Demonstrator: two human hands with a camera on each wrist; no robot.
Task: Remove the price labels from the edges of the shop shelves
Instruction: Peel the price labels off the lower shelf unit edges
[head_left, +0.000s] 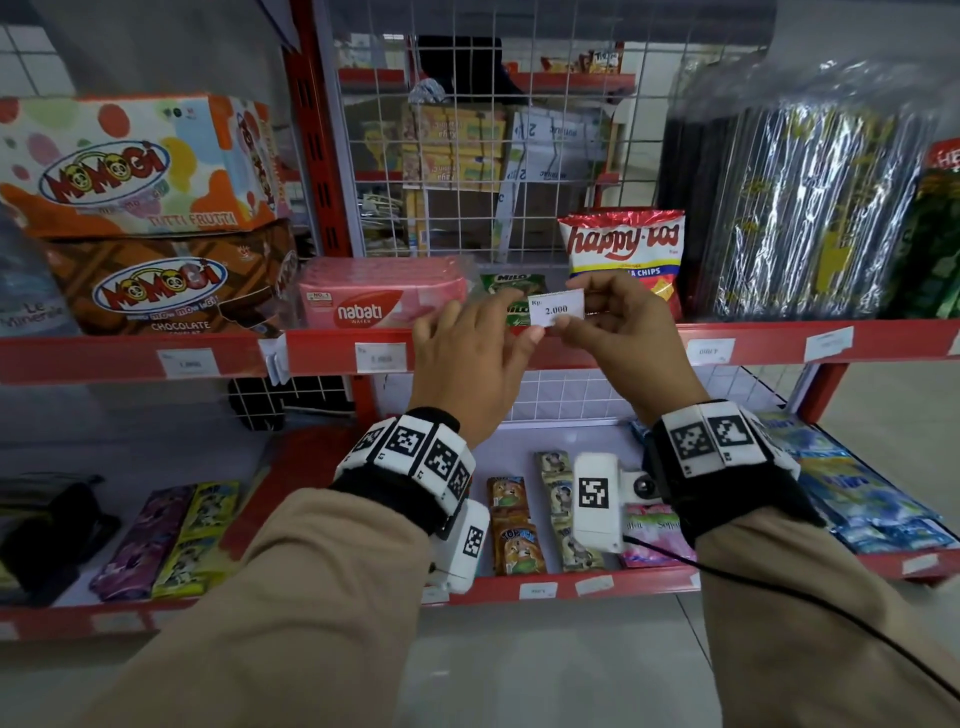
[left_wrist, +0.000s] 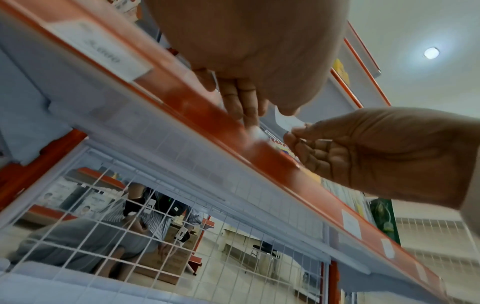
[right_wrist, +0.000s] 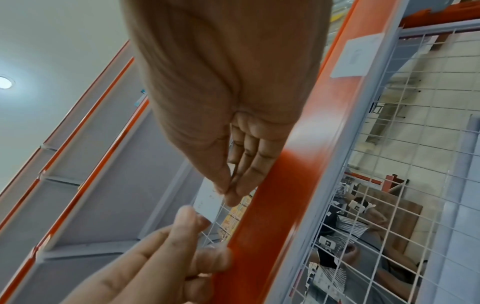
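A white price label (head_left: 556, 310) printed "Rp. 2.000" is held off the red shelf edge (head_left: 322, 353), in front of the snacks. My right hand (head_left: 566, 325) pinches its right end between thumb and forefinger; the right wrist view shows this pinch (right_wrist: 228, 192) on the label (right_wrist: 207, 201). My left hand (head_left: 506, 325) has straight, spread fingers, and its thumb tip touches the label's lower left corner. In the left wrist view its fingers (left_wrist: 249, 115) reach the shelf edge (left_wrist: 207, 111). Other labels (head_left: 381, 357) (head_left: 709, 351) (head_left: 828, 343) (head_left: 188, 362) sit on the same edge.
Behind the hands stand a Nabati pack (head_left: 382, 301), a Milo packet (head_left: 511, 286) and a Happy Tos bag (head_left: 623, 249). Momogi boxes (head_left: 130, 166) are stacked at left. The lower shelf holds sachets (head_left: 511, 525) and has labels (head_left: 537, 590). A wire mesh (head_left: 467, 156) backs the shelf.
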